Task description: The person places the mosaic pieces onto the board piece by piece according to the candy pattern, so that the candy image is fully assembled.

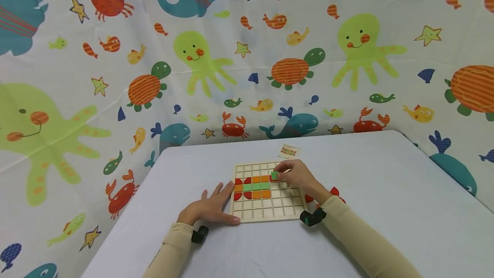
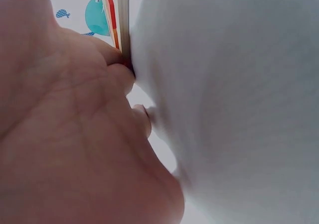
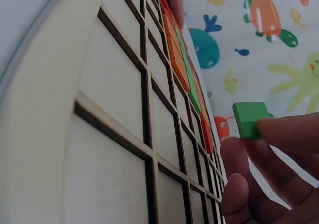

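Note:
A wooden grid board (image 1: 285,203) lies flat, with red, orange and green pieces set in its left and middle cells. Between thumb and fingers my right hand (image 1: 299,179) pinches a green square tile (image 3: 249,119), held over the board's upper right part. Just below that tile a red piece (image 3: 207,137) sits at the end of the coloured rows. My left hand (image 1: 210,205) rests at the board's left edge, fingers spread, with the thumb by the near left corner. In the left wrist view the palm (image 2: 75,129) hides most of the board.
Beyond the board lies a small pattern card (image 1: 289,151). Loose red pieces (image 1: 335,191) are on the white table (image 1: 378,183) to the right, partly behind my right wrist. A sea-animal curtain (image 1: 247,63) hangs behind the table.

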Motion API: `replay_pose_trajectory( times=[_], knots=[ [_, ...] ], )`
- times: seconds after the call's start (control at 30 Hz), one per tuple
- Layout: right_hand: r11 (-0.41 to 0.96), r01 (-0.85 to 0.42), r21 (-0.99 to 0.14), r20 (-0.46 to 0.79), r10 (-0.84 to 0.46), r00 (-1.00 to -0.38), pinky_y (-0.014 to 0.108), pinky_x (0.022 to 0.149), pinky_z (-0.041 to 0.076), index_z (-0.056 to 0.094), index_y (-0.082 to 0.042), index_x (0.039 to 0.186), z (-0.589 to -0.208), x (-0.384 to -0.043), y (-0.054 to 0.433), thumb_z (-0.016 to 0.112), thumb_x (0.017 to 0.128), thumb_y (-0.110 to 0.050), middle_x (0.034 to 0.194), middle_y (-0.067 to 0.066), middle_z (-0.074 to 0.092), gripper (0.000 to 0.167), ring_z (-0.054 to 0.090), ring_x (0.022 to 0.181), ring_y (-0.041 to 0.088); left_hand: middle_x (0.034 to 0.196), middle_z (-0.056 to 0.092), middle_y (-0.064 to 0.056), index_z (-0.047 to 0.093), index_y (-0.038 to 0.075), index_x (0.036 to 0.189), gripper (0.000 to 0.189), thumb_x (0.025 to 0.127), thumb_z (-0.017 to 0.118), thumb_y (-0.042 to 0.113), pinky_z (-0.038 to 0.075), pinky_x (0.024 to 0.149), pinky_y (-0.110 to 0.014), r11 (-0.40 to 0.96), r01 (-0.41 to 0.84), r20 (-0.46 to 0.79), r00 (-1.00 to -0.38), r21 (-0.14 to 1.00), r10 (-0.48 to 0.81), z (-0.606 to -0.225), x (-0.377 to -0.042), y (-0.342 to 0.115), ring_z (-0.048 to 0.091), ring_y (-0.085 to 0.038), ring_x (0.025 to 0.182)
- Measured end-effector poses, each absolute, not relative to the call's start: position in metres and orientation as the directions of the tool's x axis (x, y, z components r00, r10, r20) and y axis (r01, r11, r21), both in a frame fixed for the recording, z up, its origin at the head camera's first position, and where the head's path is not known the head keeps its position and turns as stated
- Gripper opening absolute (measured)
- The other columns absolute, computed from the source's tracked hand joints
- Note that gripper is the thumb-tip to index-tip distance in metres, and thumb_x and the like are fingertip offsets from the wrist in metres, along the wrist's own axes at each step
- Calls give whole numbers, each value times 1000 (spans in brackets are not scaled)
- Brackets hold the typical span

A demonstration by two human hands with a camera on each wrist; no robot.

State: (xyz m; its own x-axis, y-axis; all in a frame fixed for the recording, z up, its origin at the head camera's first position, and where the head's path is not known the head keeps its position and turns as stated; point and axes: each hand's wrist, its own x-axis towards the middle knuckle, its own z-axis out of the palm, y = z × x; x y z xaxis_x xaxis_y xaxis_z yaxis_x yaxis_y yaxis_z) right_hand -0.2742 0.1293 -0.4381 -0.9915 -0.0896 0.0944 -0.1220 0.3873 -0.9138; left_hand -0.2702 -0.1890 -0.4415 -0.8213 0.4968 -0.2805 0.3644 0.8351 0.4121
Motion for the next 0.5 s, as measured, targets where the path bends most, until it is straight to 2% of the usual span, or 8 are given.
replay_pose_trajectory(
  times=[0.17,0.5],
  knots=[
    [456,-111,-883,74,-99,-992,33,74,54,81,-6,107,-440,-274,129,74,96,-4,104,5,71,13,60,91,25,179,16,-10,19,13,173,120,83,85,59,-2,124,-72,833,362,-283,-819,419,499,-440,-269,-190,4,-38,164],
    [518,-137,-844,80,-132,-988,37,81,55,81,-5,105,-446,-275,127,74,95,-1,97,3,73,13,64,83,21,179,15,-10,19,12,173,121,83,84,60,-3,123,-73,831,363,-283,-818,423,501,-441,-270,-190,3,-38,164]
  ],
)
